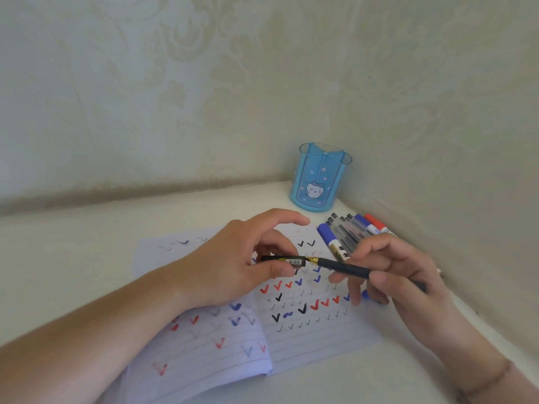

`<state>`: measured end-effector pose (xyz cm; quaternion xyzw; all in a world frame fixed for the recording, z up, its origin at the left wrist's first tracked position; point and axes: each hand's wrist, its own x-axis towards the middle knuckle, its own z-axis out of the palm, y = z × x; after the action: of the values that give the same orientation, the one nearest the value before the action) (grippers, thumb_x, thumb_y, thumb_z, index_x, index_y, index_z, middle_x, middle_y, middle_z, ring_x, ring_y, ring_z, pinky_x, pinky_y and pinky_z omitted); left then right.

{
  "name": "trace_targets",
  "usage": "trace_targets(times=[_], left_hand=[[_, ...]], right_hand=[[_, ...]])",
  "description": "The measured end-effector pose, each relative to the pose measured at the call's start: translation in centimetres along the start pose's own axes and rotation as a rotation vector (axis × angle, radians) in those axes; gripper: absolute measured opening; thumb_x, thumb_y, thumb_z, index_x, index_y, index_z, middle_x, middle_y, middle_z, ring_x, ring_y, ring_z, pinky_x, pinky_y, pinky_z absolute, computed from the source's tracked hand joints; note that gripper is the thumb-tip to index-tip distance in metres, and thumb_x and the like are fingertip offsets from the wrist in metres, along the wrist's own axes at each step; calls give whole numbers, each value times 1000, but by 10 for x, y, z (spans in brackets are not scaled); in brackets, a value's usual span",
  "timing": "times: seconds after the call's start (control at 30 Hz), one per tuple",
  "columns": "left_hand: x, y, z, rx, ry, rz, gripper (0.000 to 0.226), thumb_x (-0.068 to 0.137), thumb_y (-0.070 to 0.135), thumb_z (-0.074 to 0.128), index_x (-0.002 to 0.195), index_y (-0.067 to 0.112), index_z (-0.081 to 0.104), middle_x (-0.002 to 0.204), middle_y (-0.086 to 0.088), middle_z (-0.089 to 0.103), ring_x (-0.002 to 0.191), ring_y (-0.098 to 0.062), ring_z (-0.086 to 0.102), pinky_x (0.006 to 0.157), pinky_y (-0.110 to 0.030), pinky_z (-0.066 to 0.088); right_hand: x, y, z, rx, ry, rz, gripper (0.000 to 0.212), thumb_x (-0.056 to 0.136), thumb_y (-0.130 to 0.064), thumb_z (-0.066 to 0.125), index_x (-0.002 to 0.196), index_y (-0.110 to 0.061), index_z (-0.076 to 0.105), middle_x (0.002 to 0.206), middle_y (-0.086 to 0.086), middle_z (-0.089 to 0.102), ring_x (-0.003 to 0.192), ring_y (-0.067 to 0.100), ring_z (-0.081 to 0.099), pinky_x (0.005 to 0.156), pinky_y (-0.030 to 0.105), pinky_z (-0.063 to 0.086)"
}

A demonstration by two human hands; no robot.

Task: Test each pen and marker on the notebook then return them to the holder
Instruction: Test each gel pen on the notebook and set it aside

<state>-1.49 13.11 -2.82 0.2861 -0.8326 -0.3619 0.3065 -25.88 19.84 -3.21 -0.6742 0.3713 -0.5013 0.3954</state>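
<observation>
The left hand [233, 258] pinches a black pen cap [284, 260] between thumb and curled fingers, with the forefinger stretched out above. The right hand [390, 275] grips the dark pen [350, 267] by its barrel, fingers wrapped round it — the gold tip sits right at the cap's mouth. Both hover over the open notebook [320, 339], its lined pages covered in red, blue and black ticks. More pens and markers [347, 231] lie bunched beside the notebook, near the blue holder [320, 176] in the corner.
</observation>
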Motion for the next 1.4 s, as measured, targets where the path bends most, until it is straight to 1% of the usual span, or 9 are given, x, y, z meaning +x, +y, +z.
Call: trace_targets(times=[0.17,0.27,0.47,0.7,0.9,0.97,1.1,1.23,1.4], left_hand=[[1,1,0,-33,15,16,50,88,21,68,129,41,46,92,18,74,89,-15,66,89,-30,48],[0,3,1,-42,4,18,49,87,26,69,128,43,47,92,18,74,93,-15,66,92,-33,48],[-1,5,3,-32,31,78,48,89,20,70,129,37,50,91,15,74,82,-20,66,83,-41,47],[-2,6,7,-38,20,99,51,87,16,72,129,36,50,89,8,76,63,-10,64,76,-33,54],[-2,2,8,5,58,138,50,89,15,70,128,39,51,84,19,74,65,-11,66,71,-31,55],[-3,0,7,48,84,171,48,88,17,70,127,38,52,88,25,73,67,-9,67,72,-23,53],[-2,-5,7,112,152,223,46,88,25,72,127,39,53,101,25,72,76,-13,72,77,-32,54],[0,-11,0,88,241,132,42,82,22,76,115,42,61,100,25,72,88,4,68,78,-10,47],[4,-6,-3,73,260,71,47,80,37,77,121,43,56,112,24,70,102,3,66,92,-15,46]], right_hand=[[0,-2,2,27,9,12,5,78,-18,55,82,-17,58,84,15,76,51,26,60,45,20,34],[0,-5,8,-1,7,21,6,80,-19,70,83,-17,65,84,14,76,50,25,62,51,15,44],[0,-3,16,-148,140,74,41,62,-62,77,88,-30,75,72,5,76,49,10,58,47,24,50],[-2,-6,22,-161,69,109,18,72,-39,76,85,-27,70,76,5,77,62,10,65,49,21,48],[-1,-6,27,-162,63,126,9,75,-18,69,82,-25,68,73,8,75,46,16,47,44,25,44],[0,-4,26,-120,72,132,5,79,-27,69,82,-24,68,68,12,72,41,18,42,41,23,40],[5,-1,24,-163,78,108,39,72,-64,68,87,-28,67,54,8,65,40,16,47,44,22,40],[12,4,18,5,212,56,20,71,-39,80,82,-28,68,64,6,68,49,12,51,48,19,42],[16,7,19,-34,333,9,12,76,-16,67,78,-27,68,71,11,71,49,16,52,48,21,46]])
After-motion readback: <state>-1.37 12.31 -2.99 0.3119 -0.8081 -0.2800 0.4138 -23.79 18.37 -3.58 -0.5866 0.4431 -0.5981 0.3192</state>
